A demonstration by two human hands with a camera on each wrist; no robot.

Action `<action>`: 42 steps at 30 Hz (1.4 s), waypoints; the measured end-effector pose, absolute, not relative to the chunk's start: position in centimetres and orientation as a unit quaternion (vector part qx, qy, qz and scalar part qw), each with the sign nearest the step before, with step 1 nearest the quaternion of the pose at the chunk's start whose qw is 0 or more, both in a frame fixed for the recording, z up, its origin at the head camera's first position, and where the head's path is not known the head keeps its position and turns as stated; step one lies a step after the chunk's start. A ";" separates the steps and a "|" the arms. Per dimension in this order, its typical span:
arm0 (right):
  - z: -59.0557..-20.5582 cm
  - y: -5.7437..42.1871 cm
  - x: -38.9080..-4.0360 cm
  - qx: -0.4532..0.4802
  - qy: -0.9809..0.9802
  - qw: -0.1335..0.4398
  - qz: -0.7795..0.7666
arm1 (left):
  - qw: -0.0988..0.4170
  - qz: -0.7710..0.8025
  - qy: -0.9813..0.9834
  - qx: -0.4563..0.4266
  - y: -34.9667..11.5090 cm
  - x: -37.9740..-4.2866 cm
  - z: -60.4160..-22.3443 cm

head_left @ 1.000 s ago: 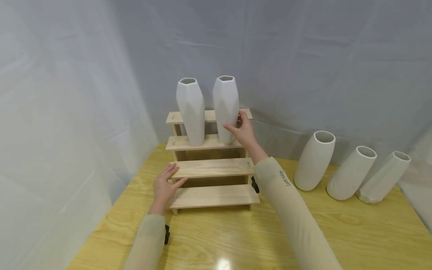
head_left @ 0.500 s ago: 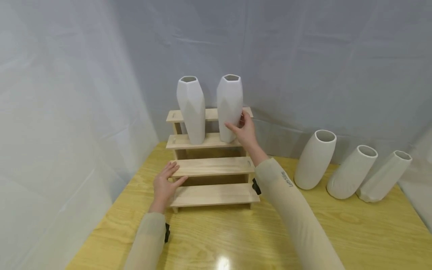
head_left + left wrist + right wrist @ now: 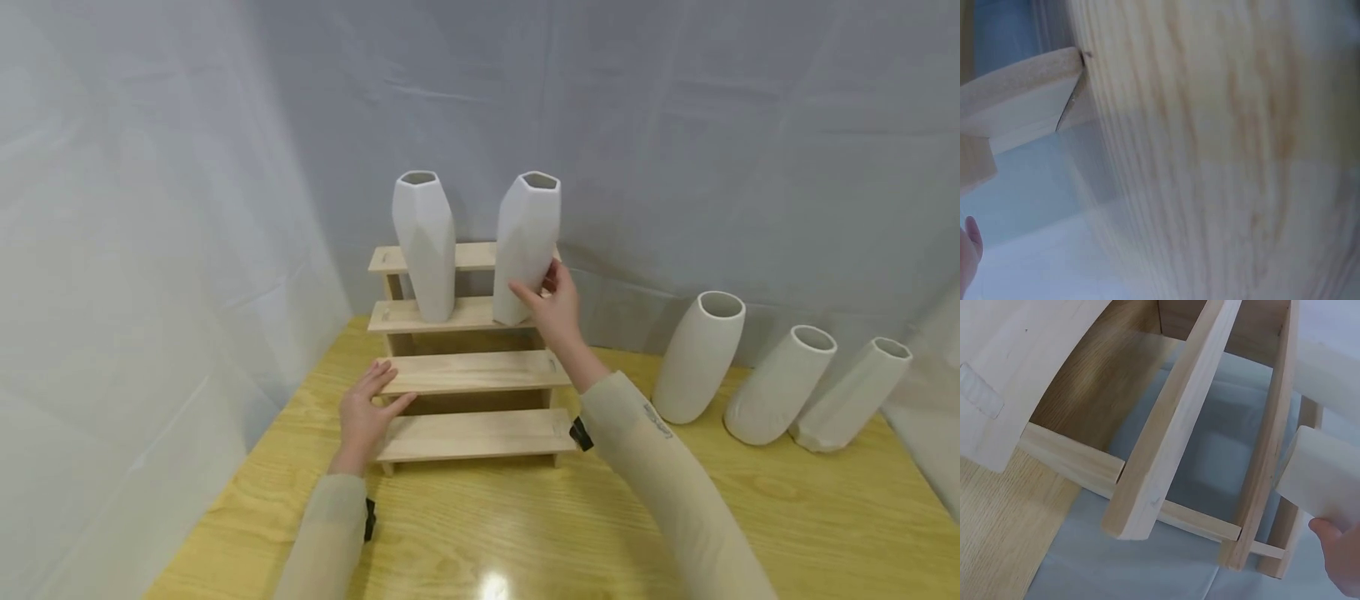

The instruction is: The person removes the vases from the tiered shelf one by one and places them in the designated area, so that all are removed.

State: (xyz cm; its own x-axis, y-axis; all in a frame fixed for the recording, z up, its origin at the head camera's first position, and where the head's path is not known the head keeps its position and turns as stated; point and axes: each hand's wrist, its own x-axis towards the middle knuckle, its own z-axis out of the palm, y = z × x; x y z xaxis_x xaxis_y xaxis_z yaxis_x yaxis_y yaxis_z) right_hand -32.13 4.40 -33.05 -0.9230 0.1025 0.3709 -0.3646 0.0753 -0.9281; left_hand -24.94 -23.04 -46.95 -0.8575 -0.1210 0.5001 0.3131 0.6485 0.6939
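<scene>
My right hand grips the lower part of a white faceted vase, fingers behind its right side and thumb across its front. This vase leans to the right over the second-highest shelf of a wooden tiered stand; whether its base touches the shelf I cannot tell. In the right wrist view, its lower end and a thumb show. A matching vase stands upright to its left on that same shelf. My left hand rests at the stand's left end, fingers extended over a lower shelf and thumb along its front edge.
Three more white vases, one rounded, one in the middle and one slimmer, stand on the yellow wooden table at right. A grey curtain hangs close behind the stand, with white sheeting at left.
The gripped vase has shifted right along the shelf, away from its twin, and now tilts right. My right hand has moved with it. The left hand stays in place.
</scene>
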 end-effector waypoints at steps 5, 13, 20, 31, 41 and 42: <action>-32.7 5.3 -30.9 0.097 -0.710 0.178 0.674 | 0.255 -0.421 -0.868 -0.057 -23.1 -25.2 -47.1; -32.6 7.0 -29.1 0.095 -0.712 0.193 0.668 | 0.254 -0.420 -0.869 -0.059 -22.9 -25.6 -47.2; -33.1 9.3 -27.2 0.097 -0.710 0.205 0.666 | 0.284 -0.407 -0.864 -0.082 -22.5 -26.1 -47.2; -34.7 10.5 -24.9 0.105 -0.719 0.205 0.656 | 0.288 -0.410 -0.863 -0.072 -24.0 -25.1 -46.5; -36.4 12.5 -23.2 0.102 -0.708 0.209 0.667 | 0.290 -0.397 -0.868 -0.073 -24.4 -24.9 -46.7; -36.5 12.7 -23.0 0.102 -0.708 0.211 0.666 | 0.293 -0.395 -0.867 -0.075 -24.4 -24.9 -46.7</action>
